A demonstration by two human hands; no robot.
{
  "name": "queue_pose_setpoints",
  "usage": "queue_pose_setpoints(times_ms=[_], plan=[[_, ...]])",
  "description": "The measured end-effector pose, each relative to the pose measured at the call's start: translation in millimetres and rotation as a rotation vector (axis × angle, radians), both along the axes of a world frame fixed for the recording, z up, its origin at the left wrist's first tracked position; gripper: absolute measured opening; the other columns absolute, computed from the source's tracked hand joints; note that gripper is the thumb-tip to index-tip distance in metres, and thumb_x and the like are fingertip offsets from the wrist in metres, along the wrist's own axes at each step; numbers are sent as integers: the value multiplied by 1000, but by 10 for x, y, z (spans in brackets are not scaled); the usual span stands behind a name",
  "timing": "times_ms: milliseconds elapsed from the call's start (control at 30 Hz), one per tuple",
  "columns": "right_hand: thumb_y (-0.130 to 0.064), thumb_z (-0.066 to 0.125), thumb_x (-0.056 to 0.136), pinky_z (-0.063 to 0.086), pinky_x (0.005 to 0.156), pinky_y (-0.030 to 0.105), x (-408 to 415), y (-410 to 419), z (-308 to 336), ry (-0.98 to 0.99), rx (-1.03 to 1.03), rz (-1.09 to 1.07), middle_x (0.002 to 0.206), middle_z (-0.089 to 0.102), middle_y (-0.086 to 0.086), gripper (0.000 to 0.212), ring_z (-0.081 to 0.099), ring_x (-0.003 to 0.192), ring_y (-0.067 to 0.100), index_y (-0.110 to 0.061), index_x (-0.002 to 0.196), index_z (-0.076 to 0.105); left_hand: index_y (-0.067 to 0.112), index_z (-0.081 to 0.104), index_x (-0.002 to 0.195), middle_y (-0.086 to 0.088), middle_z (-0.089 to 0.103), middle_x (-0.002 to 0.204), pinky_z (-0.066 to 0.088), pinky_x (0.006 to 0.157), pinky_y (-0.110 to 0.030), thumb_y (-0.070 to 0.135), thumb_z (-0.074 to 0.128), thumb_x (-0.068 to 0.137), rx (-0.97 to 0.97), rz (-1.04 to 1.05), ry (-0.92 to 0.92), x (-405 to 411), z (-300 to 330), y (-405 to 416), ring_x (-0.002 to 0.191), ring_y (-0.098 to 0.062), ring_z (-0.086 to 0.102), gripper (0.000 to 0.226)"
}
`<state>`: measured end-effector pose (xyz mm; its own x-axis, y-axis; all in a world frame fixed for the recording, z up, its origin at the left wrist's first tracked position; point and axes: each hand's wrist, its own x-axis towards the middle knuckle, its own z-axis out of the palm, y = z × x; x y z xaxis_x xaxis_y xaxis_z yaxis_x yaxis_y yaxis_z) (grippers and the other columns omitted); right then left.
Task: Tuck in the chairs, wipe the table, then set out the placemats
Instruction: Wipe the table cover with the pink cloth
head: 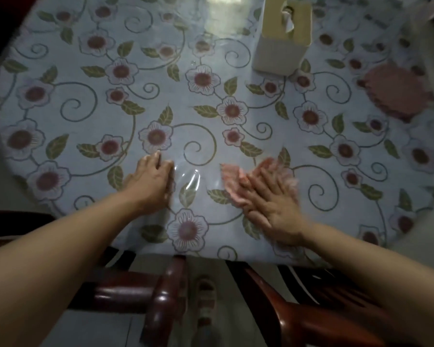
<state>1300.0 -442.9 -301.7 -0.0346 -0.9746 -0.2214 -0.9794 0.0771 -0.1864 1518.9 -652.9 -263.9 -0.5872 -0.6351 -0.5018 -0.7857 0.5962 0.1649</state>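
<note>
Right hand (268,196) is laid flat, fingers straight, on the pink cloth (232,179) at lower centre-right of the table (206,116). Cloth is judged soft, light, limp: best pressed under the palm. Left hand (153,179) is rested alongside, fingers bent; grip cannot be told. Pink placemats (398,92) are stacked upper right.

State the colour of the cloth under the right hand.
Pink cloth, seen best in the head view.

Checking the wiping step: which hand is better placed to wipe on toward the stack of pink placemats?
Right. The right hand lies flat on the pink cloth, nearer the placemats; the left hand rests on the table, no cloth.
</note>
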Motion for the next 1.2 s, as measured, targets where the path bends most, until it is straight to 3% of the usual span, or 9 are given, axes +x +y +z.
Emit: queue_pose_setpoints(times_ms=[167,400,633,767,900,1000,1067,1133,1200], plan=[[-51,28,96,-4,115,49,226,278,21,10,30,447,160,5,0,60,-2,146,27,-30,151,15,21,28,139,-10,9,157,26,112,-47,24,46,93,-40,-76,8,8,34,139,142,-30,15,50],[-54,32,95,6,115,48,364,-101,-23,3,24,602,159,9,-3,62,1,146,27,-30,151,17,22,42,130,-5,30,145,38,100,-41,20,54,85,-78,-57,-36,286,199,-113,130,-26,34,46],[-49,28,96,-8,115,42,1210,-1000,-44,-144,-32,720,156,20,-7,53,5,145,23,-32,145,33,18,45,123,-5,30,144,40,96,-42,12,48,86,-84,-8,-90,673,223,-512,128,-27,37,38],[-57,23,93,-12,115,48,1310,-1586,-48,-80,-26,513,158,10,-8,60,-5,146,19,-34,148,23,21,41,128,-4,27,148,39,98,-42,14,48,87,-66,-5,-55,856,166,-921,131,-27,35,43],[-65,4,88,-16,114,50,1069,-2000,-86,38,-78,-182,158,-8,-11,65,-17,144,15,-40,147,1,20,45,119,-5,39,128,41,87,-38,18,51,86,-66,-88,-47,937,167,-1434,117,-28,44,34],[-61,5,87,-19,113,48,1134,-2281,-194,-15,-95,-619,156,-13,-13,65,-17,144,14,-39,148,0,16,42,121,-8,37,129,39,86,-38,14,55,84,-58,-160,-71,959,182,-1848,119,-30,42,39],[-56,3,88,-15,115,49,1341,-2434,-211,-12,-66,-654,158,-16,-5,67,-21,143,17,-33,150,-5,16,40,123,-6,36,130,41,86,-39,14,65,77,-47,-231,-95,1009,195,-2099,119,-28,41,51],[-51,8,91,-13,116,45,1682,-2519,-206,20,-47,-443,158,-15,-1,65,-20,144,20,-27,151,-4,20,41,126,-2,35,133,42,82,-39,20,77,65,-59,-319,-103,1080,197,-2296,121,-25,40,70],[-47,22,93,-5,116,45,2172,-2590,-172,17,-69,-146,160,0,0,64,-9,146,25,-28,152,7,23,40,128,-2,35,137,43,86,-39,28,72,70,-134,-413,-65,1173,179,-2449,123,-25,38,66]])
